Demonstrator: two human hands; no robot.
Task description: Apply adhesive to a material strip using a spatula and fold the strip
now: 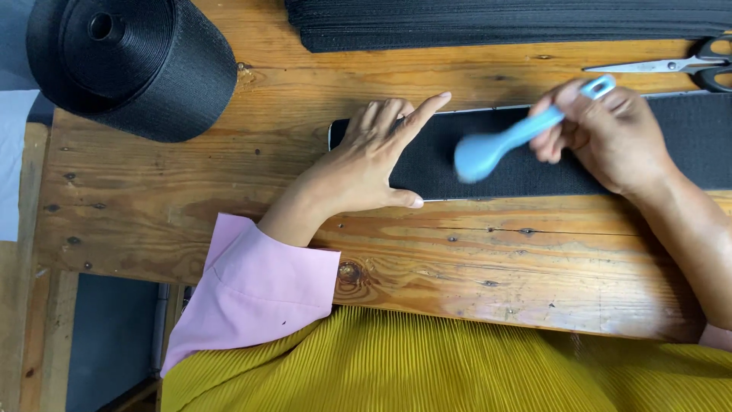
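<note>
A wide black strip (526, 172) of woven band lies flat across the wooden table (229, 175), its cut end toward the left. My left hand (374, 156) rests flat on that end, fingers spread, pressing it down. My right hand (602, 133) hovers over the strip further right and grips a light blue plastic tool (496, 145) with a rounded head; the tool is blurred by motion and points down-left toward the strip.
A big black roll of band (130, 61) stands at the top left corner. A stack of black strips (503, 23) lies along the far edge. Scissors (679, 65) with black handles lie at the top right.
</note>
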